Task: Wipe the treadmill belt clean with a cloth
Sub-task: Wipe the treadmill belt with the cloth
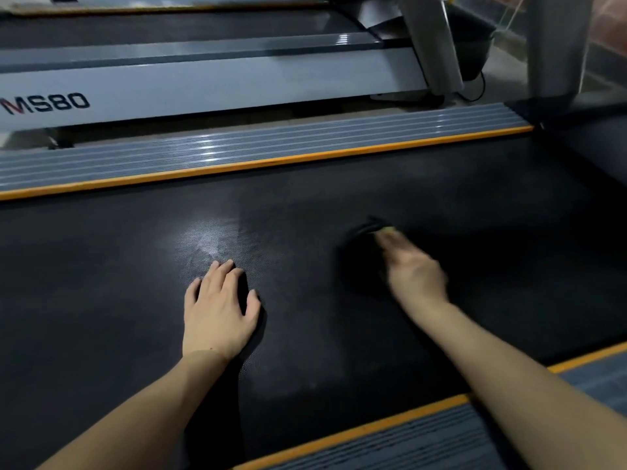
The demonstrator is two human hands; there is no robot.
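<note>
At nine o'clock, a neighbouring treadmill frame [203,86] carries the lettering "MS80" [47,104]. Below it a ribbed grey side rail [237,147] with an orange edge strip [271,161] runs along the far side of the treadmill belt [101,266]. The belt is black, textured, and fills the middle, with a pale sheen near its centre. The left hand [219,307] lies flat on the belt at about seven o'clock from centre, palm down, fingers spread a little, holding nothing. At three o'clock from it, the right hand [412,269] is blurred and pressed onto a dark cloth [361,244] on the belt; whether the fingers are closed around it I cannot tell. At five o'clock a second orange-edged near rail [424,435] borders the belt.
</note>
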